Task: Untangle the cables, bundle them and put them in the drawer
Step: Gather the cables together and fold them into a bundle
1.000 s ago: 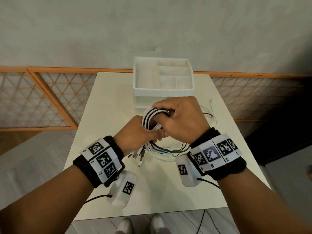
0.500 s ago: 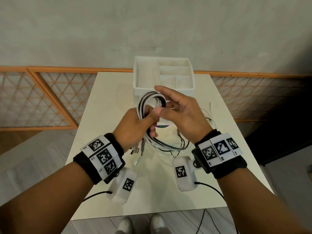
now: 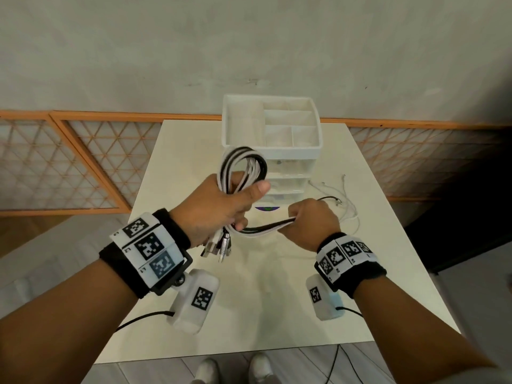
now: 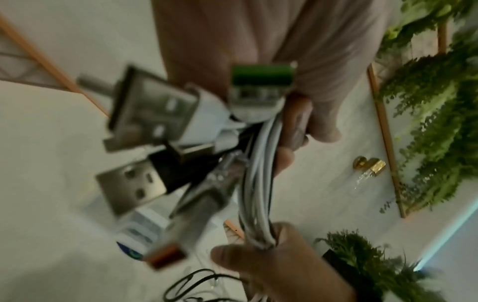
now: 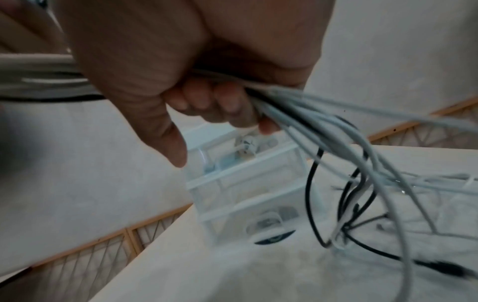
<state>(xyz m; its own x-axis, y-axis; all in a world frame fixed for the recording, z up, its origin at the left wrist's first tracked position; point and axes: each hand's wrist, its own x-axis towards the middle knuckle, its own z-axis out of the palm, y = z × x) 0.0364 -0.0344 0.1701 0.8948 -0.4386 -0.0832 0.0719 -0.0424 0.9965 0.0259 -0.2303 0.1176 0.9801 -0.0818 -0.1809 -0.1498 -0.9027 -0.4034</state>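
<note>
My left hand (image 3: pixel 221 206) grips a coil of white and black cables (image 3: pixel 242 167) above the table; its loop rises over my thumb. Several USB plugs (image 3: pixel 219 246) hang below that fist, shown close in the left wrist view as USB plugs (image 4: pixel 145 114). My right hand (image 3: pixel 310 221) holds the same cable strands (image 3: pixel 266 227) pulled out level to the right of the left hand. In the right wrist view the loose cable ends (image 5: pixel 362 163) trail from my fist down to the table. The white drawer unit (image 3: pixel 273 139) stands behind the hands, drawers closed.
Loose white and black cable tails (image 3: pixel 340 200) lie on the cream table (image 3: pixel 277 300) right of the drawer unit. The unit's top tray (image 3: pixel 291 126) has open compartments. A wall and an orange lattice rail (image 3: pixel 83 162) run behind the table.
My right hand has dropped from the top of the coil and moved right and down, drawing the strands out sideways. My left hand has lifted the coil slightly and keeps its grip.
</note>
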